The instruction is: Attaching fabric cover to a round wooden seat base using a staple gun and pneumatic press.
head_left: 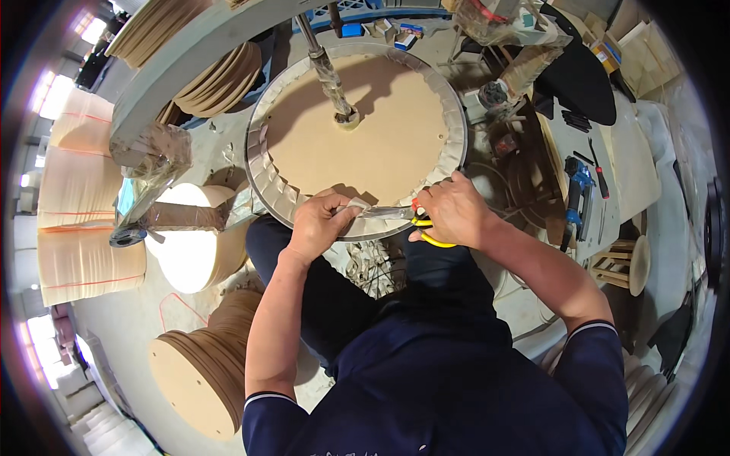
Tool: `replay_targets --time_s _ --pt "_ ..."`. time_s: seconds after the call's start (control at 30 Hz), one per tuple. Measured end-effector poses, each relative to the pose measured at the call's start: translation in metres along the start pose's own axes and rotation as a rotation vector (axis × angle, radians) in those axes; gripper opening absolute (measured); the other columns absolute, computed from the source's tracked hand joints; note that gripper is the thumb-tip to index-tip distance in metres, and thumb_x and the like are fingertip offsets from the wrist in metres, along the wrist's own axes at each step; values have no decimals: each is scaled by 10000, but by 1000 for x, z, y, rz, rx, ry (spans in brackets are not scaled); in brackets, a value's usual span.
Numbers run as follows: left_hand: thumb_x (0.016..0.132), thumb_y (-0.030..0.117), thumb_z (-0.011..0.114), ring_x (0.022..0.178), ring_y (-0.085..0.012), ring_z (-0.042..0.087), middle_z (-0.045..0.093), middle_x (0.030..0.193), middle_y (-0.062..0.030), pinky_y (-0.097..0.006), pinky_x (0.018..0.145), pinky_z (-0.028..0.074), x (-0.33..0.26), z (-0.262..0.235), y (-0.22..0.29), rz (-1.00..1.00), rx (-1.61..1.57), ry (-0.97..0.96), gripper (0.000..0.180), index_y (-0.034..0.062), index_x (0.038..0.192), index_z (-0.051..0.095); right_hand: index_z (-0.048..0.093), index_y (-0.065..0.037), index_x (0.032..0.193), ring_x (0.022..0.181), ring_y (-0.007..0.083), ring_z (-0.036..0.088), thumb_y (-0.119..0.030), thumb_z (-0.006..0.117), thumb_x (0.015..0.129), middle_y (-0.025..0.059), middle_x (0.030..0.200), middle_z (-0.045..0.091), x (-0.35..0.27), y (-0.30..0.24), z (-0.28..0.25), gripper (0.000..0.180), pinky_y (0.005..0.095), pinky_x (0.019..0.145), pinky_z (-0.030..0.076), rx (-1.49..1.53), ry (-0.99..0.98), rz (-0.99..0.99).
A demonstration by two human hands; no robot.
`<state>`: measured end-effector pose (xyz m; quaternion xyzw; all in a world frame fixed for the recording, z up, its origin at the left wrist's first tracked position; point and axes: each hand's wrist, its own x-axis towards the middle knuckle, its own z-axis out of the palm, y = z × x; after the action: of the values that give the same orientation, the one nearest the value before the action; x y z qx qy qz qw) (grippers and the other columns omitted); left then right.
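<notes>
Before me lies a round tan board (380, 159) inside a metal ring (465, 144). Pale fabric (285, 199) overlaps the board's edge in uneven pleats all round. At the near rim my left hand (313, 226) pinches a bit of this fabric between thumb and fingers. From the right, my right hand (456, 207) grips scissors (432, 237) with yellow and red handles. Their silver blades reach left along the rim to the fabric by my left fingertips; whether they are apart is too small to tell. A metal shaft (327, 76) comes down onto the board's middle.
A grey machine arm (205, 53) curves overhead. Stacked round boards (198, 372) stand at lower left, and tall pale stacks (91, 197) at far left. On the right-hand table (608, 144) lie a blue tool (578, 190) and a screwdriver (601, 178). Fabric scraps (372, 266) lie below the ring.
</notes>
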<state>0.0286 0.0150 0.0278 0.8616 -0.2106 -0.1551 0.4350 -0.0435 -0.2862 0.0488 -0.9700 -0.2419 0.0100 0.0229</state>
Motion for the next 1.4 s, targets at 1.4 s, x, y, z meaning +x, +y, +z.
replay_targets --time_s 1.4 --pt "1033 202 780 768 -23 583 733 900 54 -201 700 450 6 3 27 -229 -866 433 158 65 956 759 703 -91 876 753 279 744 -696 782 813 80 756 731 -4 -4 7 614 417 854 490 71 -8 25"
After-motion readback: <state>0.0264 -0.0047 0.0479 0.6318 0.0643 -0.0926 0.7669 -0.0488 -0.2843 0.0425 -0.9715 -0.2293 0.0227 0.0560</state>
